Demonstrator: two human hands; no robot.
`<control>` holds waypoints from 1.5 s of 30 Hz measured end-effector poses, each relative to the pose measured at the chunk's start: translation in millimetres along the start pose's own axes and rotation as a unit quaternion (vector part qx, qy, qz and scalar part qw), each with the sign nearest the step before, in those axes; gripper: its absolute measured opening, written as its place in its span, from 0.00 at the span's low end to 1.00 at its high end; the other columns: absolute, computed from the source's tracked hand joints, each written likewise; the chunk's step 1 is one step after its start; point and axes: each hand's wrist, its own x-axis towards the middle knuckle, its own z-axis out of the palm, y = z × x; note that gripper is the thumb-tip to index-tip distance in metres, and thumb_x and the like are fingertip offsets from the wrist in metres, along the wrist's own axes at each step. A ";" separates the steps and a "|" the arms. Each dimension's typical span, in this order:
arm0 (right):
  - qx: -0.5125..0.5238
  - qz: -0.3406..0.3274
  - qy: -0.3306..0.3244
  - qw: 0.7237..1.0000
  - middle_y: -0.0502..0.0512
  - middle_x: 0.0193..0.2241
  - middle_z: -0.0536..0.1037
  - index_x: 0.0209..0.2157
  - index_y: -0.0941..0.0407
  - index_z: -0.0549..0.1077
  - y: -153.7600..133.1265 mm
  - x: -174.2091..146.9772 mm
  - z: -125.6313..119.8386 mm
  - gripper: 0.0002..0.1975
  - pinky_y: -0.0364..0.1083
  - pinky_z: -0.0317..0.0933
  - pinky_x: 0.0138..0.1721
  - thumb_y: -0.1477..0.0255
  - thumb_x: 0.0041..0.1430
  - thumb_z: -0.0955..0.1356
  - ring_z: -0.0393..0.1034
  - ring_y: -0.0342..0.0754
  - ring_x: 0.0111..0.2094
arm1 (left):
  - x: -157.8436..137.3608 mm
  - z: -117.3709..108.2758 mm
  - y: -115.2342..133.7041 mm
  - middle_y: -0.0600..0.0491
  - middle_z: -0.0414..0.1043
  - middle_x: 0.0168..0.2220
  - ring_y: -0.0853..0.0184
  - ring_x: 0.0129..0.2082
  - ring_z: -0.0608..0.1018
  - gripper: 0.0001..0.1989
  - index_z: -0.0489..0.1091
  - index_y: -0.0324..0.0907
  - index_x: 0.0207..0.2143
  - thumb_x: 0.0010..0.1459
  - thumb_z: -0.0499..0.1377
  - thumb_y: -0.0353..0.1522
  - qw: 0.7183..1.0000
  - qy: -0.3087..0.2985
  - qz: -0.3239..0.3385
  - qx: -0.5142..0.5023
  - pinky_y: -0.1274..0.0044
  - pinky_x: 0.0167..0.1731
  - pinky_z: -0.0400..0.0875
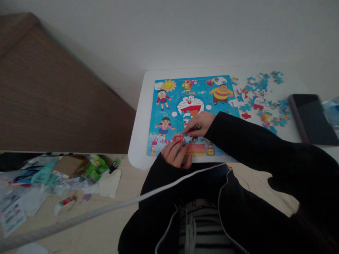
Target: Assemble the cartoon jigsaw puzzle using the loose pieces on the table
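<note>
A white table (137, 144) stands against the wall (185, 35), a brown panel (66, 88) slanting up on its left. Loose pieces (259, 102) are scattered just right of the puzzle, some overlapping, and beyond them lie a dark phone (314, 118) and, at the picture's edge, some clear plastic (332, 109). A pale cord (106, 210) runs slantwise across the foreground, crossing in front of the person's lap and dark clothing. On the floor (106, 218) to the left, a heap of papers and wrappings includes a green bag (97, 167) and a brown box (68, 165).

The right hand (200, 123) reaches in from the right over the puzzle's lower middle, fingers pointing left and down, thumb and fingertips close together — whether they pinch a piece cannot be told. The left hand (174, 153) rests at the near edge, fingers bent over the border and thumb apart; what lies under it is hidden.

The puzzle (189, 102) lies flat on the table, its blue picture largely filled with pieces, though both hands cover part of the lower portion. The contents of bag and box cannot be made out.
</note>
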 end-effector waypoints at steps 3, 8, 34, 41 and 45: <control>-0.019 0.005 0.024 1.000 0.53 0.35 0.80 0.43 0.55 0.78 -2.9 -6.3 -1.9 0.12 0.40 0.63 0.36 0.71 0.57 0.67 0.74 0.43 0.35 | 0.3 -0.2 -0.3 0.47 0.75 0.36 0.62 0.39 0.78 0.11 0.73 0.38 0.39 0.56 0.55 0.33 1.000 -0.007 -0.004 -0.001 0.72 0.39 0.75; -0.058 0.018 0.042 0.997 0.54 0.33 0.80 0.41 0.55 0.78 -2.9 -24.4 11.5 0.12 0.42 0.64 0.35 0.69 0.56 0.69 0.73 0.45 0.33 | -0.1 0.9 0.4 0.43 0.76 0.39 0.61 0.39 0.77 0.12 0.73 0.37 0.39 0.56 0.55 0.33 1.000 0.009 0.001 0.002 0.71 0.39 0.74; -0.023 0.070 0.227 0.971 0.50 0.30 0.80 0.35 0.53 0.78 7.5 -51.8 43.3 0.10 0.43 0.66 0.36 0.71 0.49 0.67 0.73 0.44 0.30 | 18.2 -10.0 22.4 0.47 0.76 0.45 0.59 0.45 0.76 0.17 0.73 0.36 0.46 0.58 0.56 0.36 0.988 -0.153 -0.035 0.000 0.67 0.49 0.67; -0.018 0.033 0.234 0.971 0.49 0.29 0.80 0.33 0.52 0.78 16.1 -55.6 43.4 0.10 0.44 0.65 0.39 0.68 0.52 0.65 0.73 0.44 0.31 | 18.6 -8.1 24.1 0.47 0.76 0.44 0.58 0.45 0.76 0.17 0.72 0.35 0.46 0.58 0.56 0.36 0.986 -0.159 -0.040 -0.009 0.66 0.48 0.68; -0.030 0.013 0.226 0.974 0.50 0.29 0.80 0.32 0.51 0.78 17.0 -57.4 42.6 0.10 0.46 0.65 0.40 0.67 0.53 0.65 0.73 0.45 0.31 | 19.8 -12.0 24.3 0.46 0.76 0.45 0.58 0.46 0.75 0.17 0.72 0.36 0.46 0.56 0.59 0.35 0.986 -0.161 -0.047 -0.019 0.66 0.49 0.69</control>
